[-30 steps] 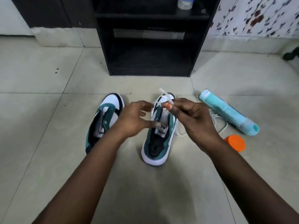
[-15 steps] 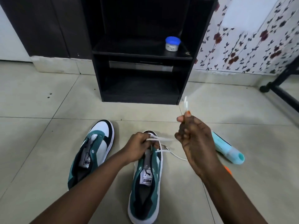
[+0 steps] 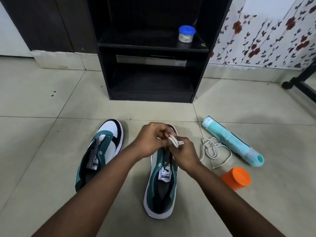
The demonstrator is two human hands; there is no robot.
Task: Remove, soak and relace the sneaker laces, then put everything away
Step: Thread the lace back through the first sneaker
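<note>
Two teal, white and black sneakers lie on the tiled floor: the left sneaker [image 3: 100, 154] without a lace, the right sneaker [image 3: 161, 183] under my hands. Over its toe end, my left hand [image 3: 151, 141] and my right hand [image 3: 183, 152] meet and together pinch a bunched white lace [image 3: 175, 141]. How the lace runs through the eyelets is hidden by my hands. A second white lace [image 3: 213, 150] lies loose in loops on the floor right of that shoe.
A teal bottle [image 3: 230, 140] lies on its side at the right, with an orange cap [image 3: 236, 177] in front of it. A black shelf unit [image 3: 152, 48] stands ahead with a blue-lidded jar [image 3: 186, 34]. A black stand foot [image 3: 297, 82] is far right.
My right hand, raised with the lace end half a second ago, has come down to meet my left hand over the right sneaker's toe. The lace is now bunched between both hands.
</note>
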